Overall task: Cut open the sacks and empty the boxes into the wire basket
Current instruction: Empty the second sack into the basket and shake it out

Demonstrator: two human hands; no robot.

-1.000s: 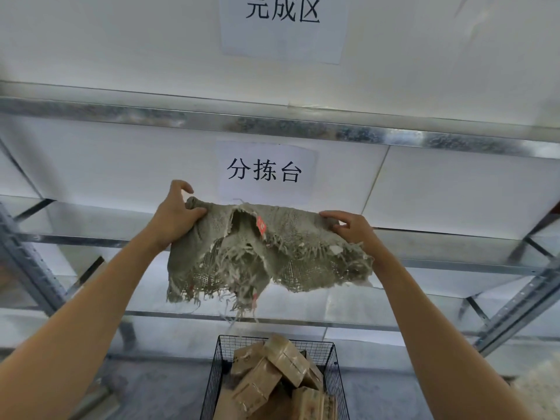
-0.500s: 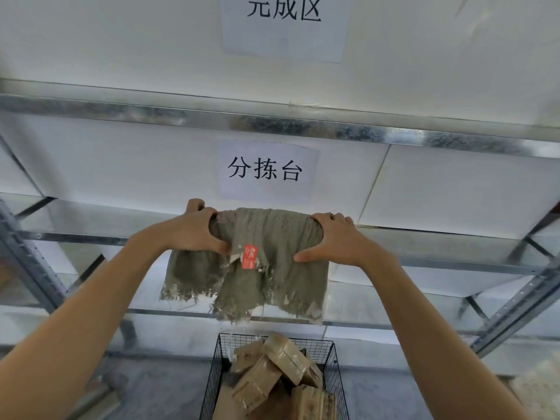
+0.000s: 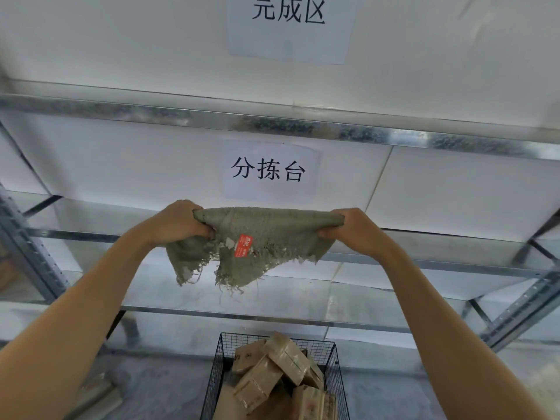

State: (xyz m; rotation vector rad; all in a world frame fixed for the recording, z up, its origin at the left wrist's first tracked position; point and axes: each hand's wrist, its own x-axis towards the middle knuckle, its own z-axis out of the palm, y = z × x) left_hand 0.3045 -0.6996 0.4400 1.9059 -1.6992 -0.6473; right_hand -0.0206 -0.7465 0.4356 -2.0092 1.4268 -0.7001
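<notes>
Both hands, left hand [image 3: 177, 221] and right hand [image 3: 353, 230], gripped the emptied sack [image 3: 257, 241] by its top edge (long axis running across, hand to hand). It hung directly above the wire basket [image 3: 218, 368], which held the boxes [image 3: 272, 371].

Grey floor [image 3: 169, 374] runs along the bottom of the frame, with the wire basket [image 3: 213, 377] sitting on it bottom centre, piled with cardboard boxes [image 3: 285, 356].

Sack [image 3: 272, 225]: grey-green woven cloth, lower edge frayed, red label attached; held up by its top corners in the left hand [image 3: 178, 221] and right hand [image 3: 354, 230].
Boxes [image 3: 285, 359]: brown cardboard, piled askew in black wire basket [image 3: 331, 374] below.
</notes>
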